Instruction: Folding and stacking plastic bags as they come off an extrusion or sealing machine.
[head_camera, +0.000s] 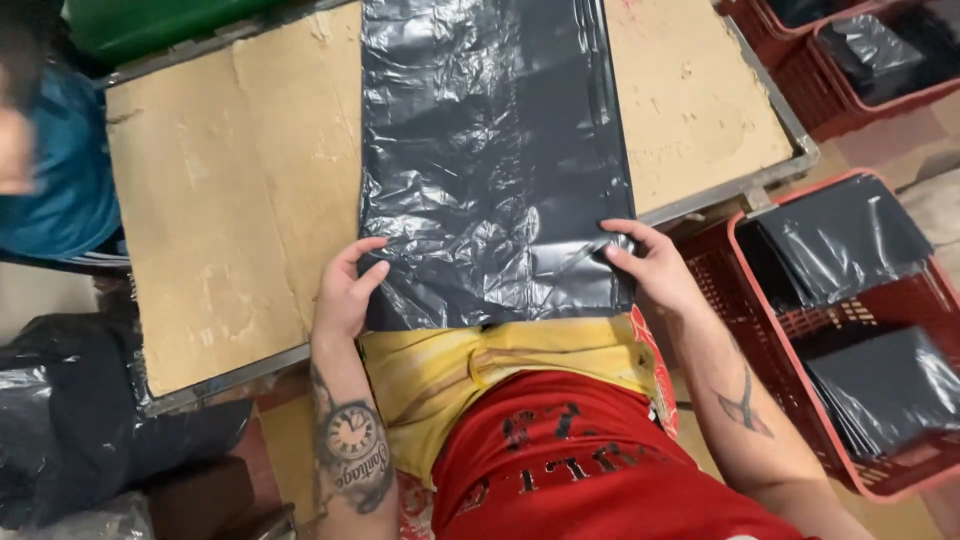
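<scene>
A large black plastic bag (490, 150) lies flat along a cardboard-covered table (230, 190), its near end hanging over the table's front edge. My left hand (345, 290) pinches the bag's near left corner. My right hand (650, 262) holds the near right corner, fingers spread on top of the plastic. Both forearms reach up from my lap, where I see a red shirt and yellow shorts.
A red plastic crate (770, 330) at my right holds stacks of folded black bags (880, 385). More red crates (850, 90) with black bags stand at the far right. A heap of black plastic (80, 420) lies at the lower left. Another person in blue (50, 150) sits at the left.
</scene>
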